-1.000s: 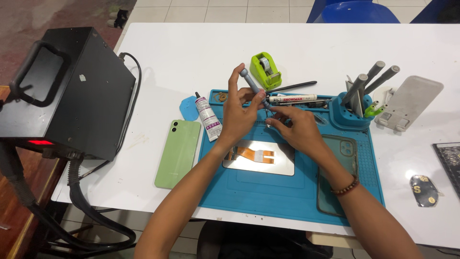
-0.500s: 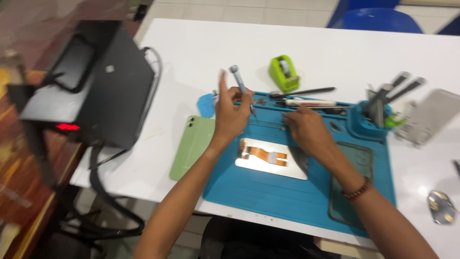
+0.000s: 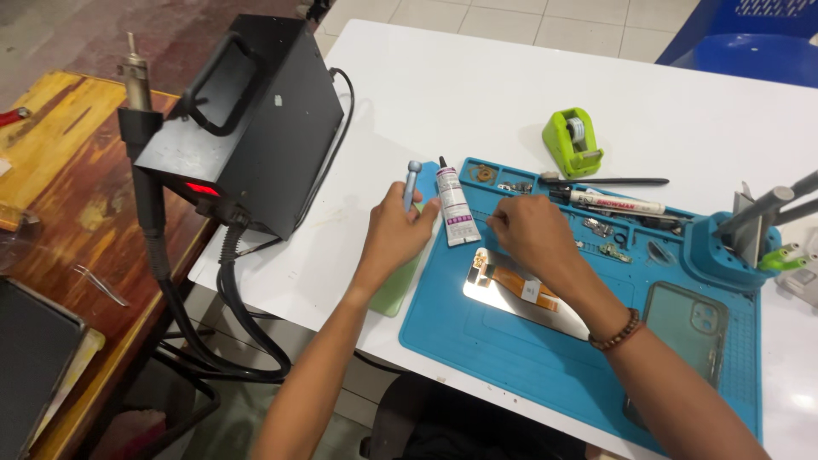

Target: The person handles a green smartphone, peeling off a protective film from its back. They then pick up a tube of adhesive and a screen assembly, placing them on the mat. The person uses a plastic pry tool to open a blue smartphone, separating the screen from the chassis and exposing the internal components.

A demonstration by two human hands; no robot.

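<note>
Over the mat's left edge, left hand [image 3: 394, 237] grips screwdriver [image 3: 411, 183] upright; cap up

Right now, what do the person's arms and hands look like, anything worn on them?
Both forearms are bare, with no sleeves or gloves showing. The right hand has a dark beaded bracelet at the wrist. The left hand and its wrist show nothing worn.

I identify the location as a small electronics repair workshop; a blue silicone repair mat [image 3: 545, 366] with parts compartments covers the white worktop [image 3: 477, 94]; a black hot-air rework station [image 3: 256, 119] stands beside it, its handpiece [image 3: 136, 94] docked upright; a tool holder [image 3: 733, 251] carries tweezers; an opened display panel [image 3: 520, 294] lies on the mat.
</note>
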